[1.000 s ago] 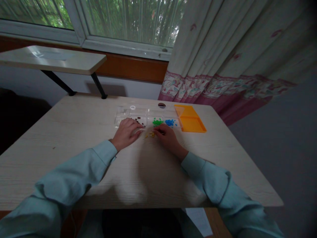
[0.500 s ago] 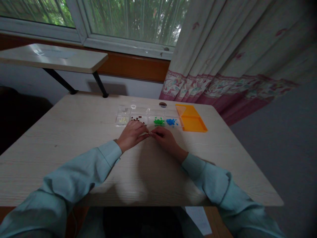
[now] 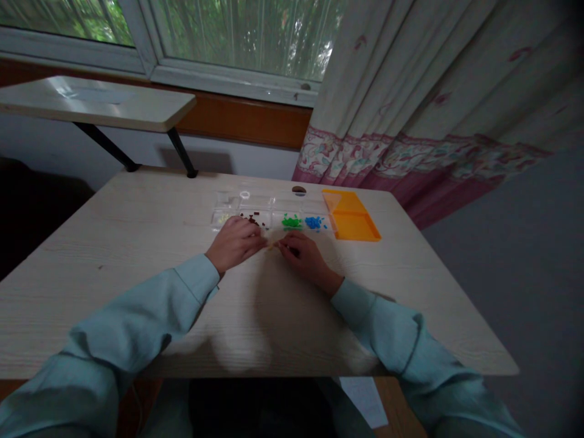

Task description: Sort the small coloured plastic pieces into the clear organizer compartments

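Note:
My left hand [image 3: 233,243] is closed, thumb and fingertips pinched together; whatever they hold is too small to make out. Facing it from the right, my right hand [image 3: 303,255] is closed in a pinch too. A tiny yellowish piece [image 3: 271,246] shows at its fingertips, in the narrow gap between the hands. Just beyond lies a clear compartment tray [image 3: 287,207] with small dark brown pieces [image 3: 250,219], green pieces [image 3: 292,221], blue pieces [image 3: 314,222] and pale pieces [image 3: 224,218] in separate compartments. My left hand partly covers the brown and pale ones.
An orange tray [image 3: 358,226] lies at the right end of the clear one. Behind them is a round dark hole [image 3: 298,191] in the table [image 3: 137,261]. A raised shelf [image 3: 132,106] on black legs stands at the back left, and a curtain [image 3: 374,121] hangs at the back right.
My left hand has drawn slightly left, away from the right fingertips, opening a small gap where the yellowish piece shows. The right hand is nearly still. The view has shifted a little.

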`<state>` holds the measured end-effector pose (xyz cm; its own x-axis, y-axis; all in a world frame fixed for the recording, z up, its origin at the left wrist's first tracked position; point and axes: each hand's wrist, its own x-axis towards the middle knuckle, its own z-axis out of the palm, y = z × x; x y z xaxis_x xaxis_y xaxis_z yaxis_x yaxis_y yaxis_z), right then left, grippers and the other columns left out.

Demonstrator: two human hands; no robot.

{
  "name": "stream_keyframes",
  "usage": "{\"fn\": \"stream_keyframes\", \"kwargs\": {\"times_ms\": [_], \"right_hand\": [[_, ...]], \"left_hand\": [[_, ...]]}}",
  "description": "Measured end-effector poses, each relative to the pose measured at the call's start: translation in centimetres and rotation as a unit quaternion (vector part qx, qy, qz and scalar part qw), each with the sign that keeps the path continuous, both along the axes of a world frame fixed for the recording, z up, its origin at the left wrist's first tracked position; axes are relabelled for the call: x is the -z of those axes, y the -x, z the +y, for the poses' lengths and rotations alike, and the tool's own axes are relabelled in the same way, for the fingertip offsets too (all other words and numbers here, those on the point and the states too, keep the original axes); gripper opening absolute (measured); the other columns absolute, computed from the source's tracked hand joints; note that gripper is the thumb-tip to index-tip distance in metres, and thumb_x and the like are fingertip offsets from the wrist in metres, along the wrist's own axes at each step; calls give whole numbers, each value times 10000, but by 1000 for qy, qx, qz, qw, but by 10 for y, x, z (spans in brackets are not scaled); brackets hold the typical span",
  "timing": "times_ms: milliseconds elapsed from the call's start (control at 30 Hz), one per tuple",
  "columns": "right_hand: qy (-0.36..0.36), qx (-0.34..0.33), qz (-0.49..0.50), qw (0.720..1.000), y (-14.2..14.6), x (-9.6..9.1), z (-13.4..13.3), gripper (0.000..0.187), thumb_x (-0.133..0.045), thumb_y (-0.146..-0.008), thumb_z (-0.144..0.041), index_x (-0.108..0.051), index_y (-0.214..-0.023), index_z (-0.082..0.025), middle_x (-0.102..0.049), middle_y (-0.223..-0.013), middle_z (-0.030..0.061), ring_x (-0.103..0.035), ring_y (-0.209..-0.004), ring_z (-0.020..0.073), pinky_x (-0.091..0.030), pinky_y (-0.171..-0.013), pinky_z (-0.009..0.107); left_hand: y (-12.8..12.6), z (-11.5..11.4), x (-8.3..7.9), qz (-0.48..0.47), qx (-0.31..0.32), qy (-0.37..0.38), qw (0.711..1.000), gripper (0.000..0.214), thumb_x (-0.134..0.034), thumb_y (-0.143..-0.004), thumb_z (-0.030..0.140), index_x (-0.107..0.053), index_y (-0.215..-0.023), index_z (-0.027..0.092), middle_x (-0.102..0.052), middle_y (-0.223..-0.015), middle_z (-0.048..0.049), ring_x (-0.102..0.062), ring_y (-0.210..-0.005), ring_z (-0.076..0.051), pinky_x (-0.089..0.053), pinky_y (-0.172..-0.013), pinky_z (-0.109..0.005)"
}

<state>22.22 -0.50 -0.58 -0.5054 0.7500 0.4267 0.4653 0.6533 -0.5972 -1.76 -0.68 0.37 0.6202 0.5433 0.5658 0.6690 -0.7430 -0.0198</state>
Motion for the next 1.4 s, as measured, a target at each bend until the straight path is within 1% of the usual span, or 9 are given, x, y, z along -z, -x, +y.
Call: {"fn": "stream_keyframes", "kwargs": {"times_ms": [167, 333, 533, 833, 1000, 1100, 1200, 1267, 1400], "right_hand": [[-58, 54, -47, 996, -14, 7, 12, 152, -573, -904, -191, -719, -946, -181, -655, -928, 73, -603, -820, 175, -487, -725, 291], [-120, 40, -125, 984, -15, 8, 13, 155, -593, -911, -252, -728, -970, -203, -663, -995, 91, -594, -955, 222, -493, -848, 356], [-128, 19, -170, 977, -12, 6, 10, 206, -566, -943, -312, -737, -957, -199, -649, -1017, 103, -577, -967, 227, -478, -869, 368], [-109, 8, -177, 978, -5, 4, 10, 163, -541, -944, -253, -690, -936, -188, -640, -994, 126, -561, -961, 252, -456, -901, 414], [-105, 21, -115, 988, -4, 4, 9, 101, -574, -914, -223, -672, -931, -201, -638, -979, 104, -567, -973, 242, -458, -902, 400], [-62, 29, -36, 997, -2, 2, 8, 90, -593, -907, -230, -674, -906, -191, -622, -914, 85, -577, -916, 220, -474, -854, 369], [8, 32, 38, 999, 2, -1, 5, 132, -601, -915, -280, -685, -900, -179, -595, -878, 64, -567, -816, 184, -479, -731, 314], [42, 33, 66, 996, 5, -2, 3, 181, -609, -916, -337, -696, -890, -180, -583, -857, 52, -552, -770, 168, -462, -673, 292], [63, 23, 82, 994, 11, 0, 1, 270, -617, -906, -440, -715, -861, -193, -581, -811, 37, -546, -788, 167, -449, -697, 292]], "left_hand": [[48, 19, 2, -74, -115, 19, 990, 282, -495, -961, 392, -718, -931, 221, -646, -898, -70, -544, -882, -218, -394, -797, -392], [86, 31, 9, -95, -217, 16, 971, 310, -479, -947, 392, -720, -941, 195, -618, -950, -95, -526, -911, -248, -402, -811, -418], [90, 35, 15, -82, -215, 26, 973, 274, -521, -917, 379, -740, -949, 217, -610, -939, -84, -519, -886, -238, -399, -800, -408], [91, 36, 17, -68, -218, 32, 973, 315, -496, -930, 384, -739, -866, 193, -611, -935, -90, -508, -867, -230, -403, -789, -406], [77, 28, 10, -92, -204, 19, 974, 290, -495, -941, 366, -731, -923, 197, -606, -936, -92, -515, -896, -235, -404, -797, -403], [51, 17, 6, -95, -126, 23, 987, 248, -517, -943, 346, -719, -1030, 232, -618, -940, -80, -529, -917, -226, -401, -808, -390], [18, 4, 3, -70, -29, 38, 996, 264, -547, -942, 370, -678, -1147, 267, -625, -946, -62, -543, -931, -212, -398, -834, -377], [0, -4, 3, -70, 7, 47, 996, 280, -565, -939, 397, -664, -1154, 249, -629, -965, -62, -548, -945, -208, -400, -855, -373], [-17, -10, 4, -88, 2, 68, 994, 282, -581, -930, 425, -660, -1109, 223, -636, -987, -67, -552, -973, -211, -405, -871, -371]]}}
